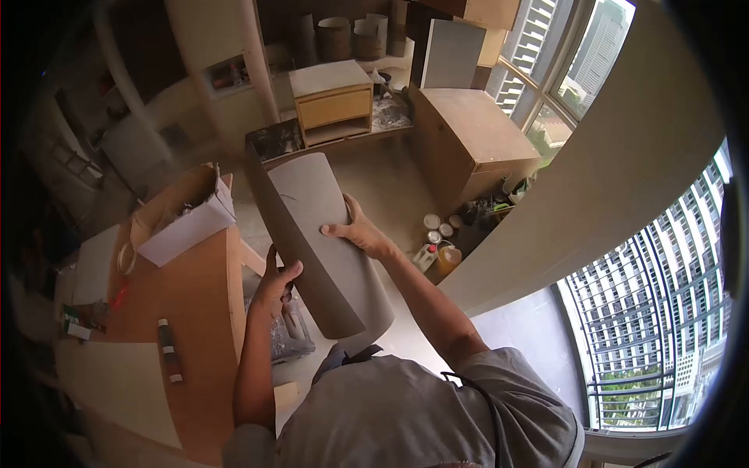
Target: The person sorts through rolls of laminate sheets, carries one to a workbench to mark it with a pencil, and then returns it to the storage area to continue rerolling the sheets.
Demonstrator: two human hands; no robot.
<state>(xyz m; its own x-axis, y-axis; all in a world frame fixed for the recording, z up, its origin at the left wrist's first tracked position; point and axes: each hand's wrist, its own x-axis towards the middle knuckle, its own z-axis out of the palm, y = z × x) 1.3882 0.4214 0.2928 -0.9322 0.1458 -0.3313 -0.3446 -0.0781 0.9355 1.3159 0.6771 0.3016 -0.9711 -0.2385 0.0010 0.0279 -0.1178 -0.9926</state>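
Note:
In front of my body I hold a curled grey-beige sheet (pixel 312 234), thin and stiff like laminate, bent lengthwise into an open trough. My left hand (pixel 273 287) is closed on its left side, thumb against the darker outer face and fingers partly hidden. Across the sheet, my right hand (pixel 359 228) grips the other side, with the thumb lying on the lighter face and the other fingers at the edge. The sheet slants from near my waist up toward the middle of the room.
On the left, an orange-brown table (pixel 199 312) carries an open cardboard box (pixel 187 226) and a dark tube (pixel 169 351). Ahead stand a small drawer cabinet (pixel 335 109) and a wooden cabinet (pixel 476 132). Cans (pixel 433 222) sit on the floor. A large curved sheet (pixel 577 171) spans the right, near windows.

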